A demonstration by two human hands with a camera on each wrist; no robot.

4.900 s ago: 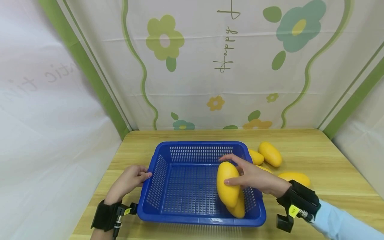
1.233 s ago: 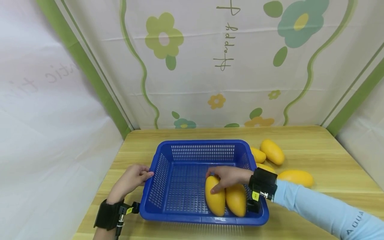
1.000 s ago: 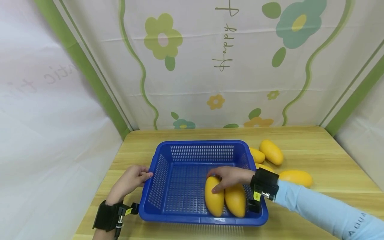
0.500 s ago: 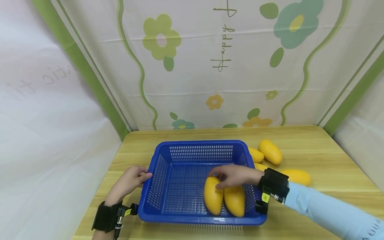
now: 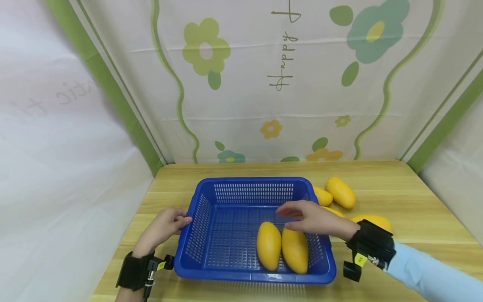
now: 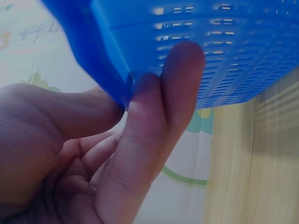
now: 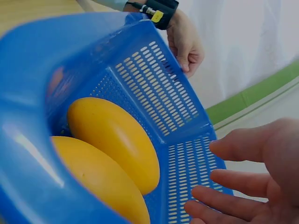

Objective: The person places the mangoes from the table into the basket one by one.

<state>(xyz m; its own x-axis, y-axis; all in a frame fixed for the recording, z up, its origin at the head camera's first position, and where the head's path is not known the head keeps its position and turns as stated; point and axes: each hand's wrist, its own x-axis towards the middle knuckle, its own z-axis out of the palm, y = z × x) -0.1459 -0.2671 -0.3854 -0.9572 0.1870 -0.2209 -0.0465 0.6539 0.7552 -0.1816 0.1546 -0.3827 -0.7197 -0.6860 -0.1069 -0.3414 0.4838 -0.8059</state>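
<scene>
Your left hand (image 5: 166, 226) pinched the rim of the blue basket (image 5: 211, 274); your right hand (image 5: 311, 217) hung over it, fingers (image 7: 243, 183) parted, holding nothing. Two mangoes (image 5: 269, 246) lay inside, side by side; more mangoes (image 5: 341, 192) lay on the bench (image 5: 381, 180). Judged step: loading. Next move probably called for a bench pick.

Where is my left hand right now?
In the head view, your left hand, at lower left, pinches the blue plastic basket by its left rim.
</scene>
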